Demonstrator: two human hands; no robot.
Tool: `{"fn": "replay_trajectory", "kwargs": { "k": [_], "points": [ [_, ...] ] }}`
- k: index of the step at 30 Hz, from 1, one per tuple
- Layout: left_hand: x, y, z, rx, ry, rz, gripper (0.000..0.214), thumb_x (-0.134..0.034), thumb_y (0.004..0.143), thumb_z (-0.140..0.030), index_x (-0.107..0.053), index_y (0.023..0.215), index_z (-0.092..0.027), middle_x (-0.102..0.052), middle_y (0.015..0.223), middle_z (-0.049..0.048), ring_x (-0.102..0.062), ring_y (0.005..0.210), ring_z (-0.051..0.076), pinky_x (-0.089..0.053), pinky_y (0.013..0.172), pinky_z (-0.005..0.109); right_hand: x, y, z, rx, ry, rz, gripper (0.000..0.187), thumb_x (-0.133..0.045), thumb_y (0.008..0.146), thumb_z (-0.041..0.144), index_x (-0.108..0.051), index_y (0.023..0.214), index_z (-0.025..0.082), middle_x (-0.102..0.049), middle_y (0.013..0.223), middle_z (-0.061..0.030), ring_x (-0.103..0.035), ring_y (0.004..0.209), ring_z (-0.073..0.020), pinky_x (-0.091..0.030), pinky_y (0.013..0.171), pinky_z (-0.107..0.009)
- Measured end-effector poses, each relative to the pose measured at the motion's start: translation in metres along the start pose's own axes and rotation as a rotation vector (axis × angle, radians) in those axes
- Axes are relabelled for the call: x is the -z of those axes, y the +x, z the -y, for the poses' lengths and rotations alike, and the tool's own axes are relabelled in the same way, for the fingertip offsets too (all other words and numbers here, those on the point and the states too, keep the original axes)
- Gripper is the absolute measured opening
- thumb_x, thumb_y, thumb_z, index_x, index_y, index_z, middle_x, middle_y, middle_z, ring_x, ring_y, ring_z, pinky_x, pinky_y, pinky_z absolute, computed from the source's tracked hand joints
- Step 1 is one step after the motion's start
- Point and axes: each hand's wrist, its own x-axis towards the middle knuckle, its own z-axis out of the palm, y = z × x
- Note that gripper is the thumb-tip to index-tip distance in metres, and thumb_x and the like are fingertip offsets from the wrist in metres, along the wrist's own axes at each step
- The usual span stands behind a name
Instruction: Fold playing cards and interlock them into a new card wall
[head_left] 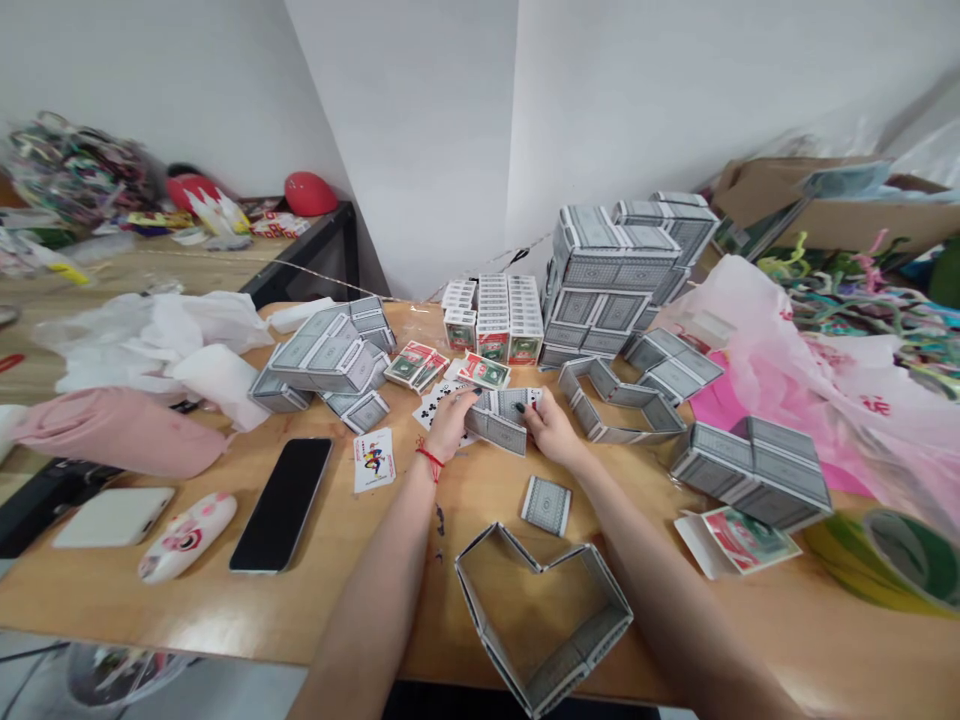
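Observation:
Both my hands meet over the middle of a wooden table [225, 610]. My left hand [448, 425], with a red string round the wrist, and my right hand [553, 428] are closed on a folded piece of grey-backed playing cards [501, 418] held between them. Face-up cards lie just under it. A small stack of cards [547, 504] lies in front of my hands. Nearer to me stands a heart-shaped frame of folded cards [541, 625]. A joker card [373, 459] lies to the left.
A black phone [283, 503], a white power bank [114, 516] and a pink-and-white case [187, 535] lie at the left. Stacked card blocks [615, 275] and card boxes [493, 320] stand behind. More folded card shapes [754, 470] and a pink plastic bag [817, 390] fill the right.

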Motion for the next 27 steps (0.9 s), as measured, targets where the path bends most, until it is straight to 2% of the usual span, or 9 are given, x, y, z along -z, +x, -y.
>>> {"fn": "replay_trajectory", "kwargs": {
  "k": [3,6,9,12,17,20,27],
  "points": [
    [-0.002,-0.001,-0.001,0.112,-0.175,0.109,0.017,-0.055,0.069,-0.032,-0.059,0.072,-0.015,-0.059,0.07,0.0011,-0.051,0.061,0.011,-0.039,0.055,0.022,0.003,0.002,0.002,-0.113,0.3,0.001,0.026,-0.054,0.074,0.043,-0.043,0.085,0.022,-0.045,0.06,0.0052,-0.037,0.044,-0.0091,-0.033,0.043,-0.023],
    [-0.002,-0.002,-0.001,0.208,-0.205,0.218,0.021,-0.058,0.067,-0.031,-0.061,0.078,-0.014,-0.06,0.069,0.0019,-0.052,0.059,0.011,-0.04,0.054,0.021,0.006,0.005,0.003,-0.158,0.485,-0.046,0.031,-0.061,0.068,0.045,-0.048,0.08,0.02,-0.044,0.057,0.0056,-0.034,0.041,-0.0069,-0.029,0.04,-0.022],
    [-0.005,-0.005,-0.002,0.248,-0.159,0.289,0.02,-0.061,0.065,-0.029,-0.062,0.079,-0.014,-0.061,0.068,0.0033,-0.053,0.057,0.011,-0.041,0.052,0.021,0.005,0.005,0.005,-0.161,0.508,-0.076,0.029,-0.063,0.065,0.044,-0.051,0.074,0.019,-0.045,0.057,0.0045,-0.036,0.044,-0.0071,-0.028,0.041,-0.021],
    [-0.011,-0.007,-0.003,0.239,-0.14,0.342,0.027,-0.056,0.071,-0.036,-0.06,0.084,-0.013,-0.061,0.068,0.0044,-0.055,0.058,0.013,-0.042,0.053,0.024,0.0,0.004,0.01,-0.168,0.471,-0.067,0.027,-0.06,0.068,0.044,-0.048,0.069,0.02,-0.041,0.055,0.0056,-0.033,0.043,-0.007,-0.026,0.04,-0.021],
    [-0.02,-0.005,0.0,0.034,0.015,0.207,0.025,-0.056,0.07,-0.027,-0.052,0.093,-0.017,-0.058,0.071,-0.0013,-0.053,0.058,0.01,-0.04,0.052,0.021,-0.005,0.003,0.016,-0.192,0.352,0.051,0.027,-0.051,0.074,0.047,-0.05,0.085,0.022,-0.036,0.054,0.0066,-0.031,0.042,-0.0083,-0.026,0.039,-0.022],
    [-0.024,-0.004,0.003,-0.065,0.085,0.166,0.023,-0.053,0.071,-0.021,-0.049,0.094,-0.018,-0.057,0.073,-0.0007,-0.053,0.063,0.01,-0.039,0.055,0.02,-0.008,0.003,0.016,-0.15,0.32,0.064,0.025,-0.048,0.077,0.043,-0.05,0.088,0.021,-0.04,0.058,0.0052,-0.034,0.047,-0.0092,-0.03,0.044,-0.022],
    [-0.029,-0.005,0.007,-0.089,0.13,0.099,0.023,-0.046,0.073,-0.017,-0.045,0.096,-0.019,-0.048,0.063,-0.0045,-0.04,0.05,0.007,-0.031,0.046,0.018,-0.018,0.002,0.014,-0.104,0.417,0.01,0.017,-0.045,0.077,0.033,-0.044,0.09,0.023,-0.048,0.074,0.0028,-0.045,0.062,-0.0114,-0.04,0.059,-0.023]
  ]
}}
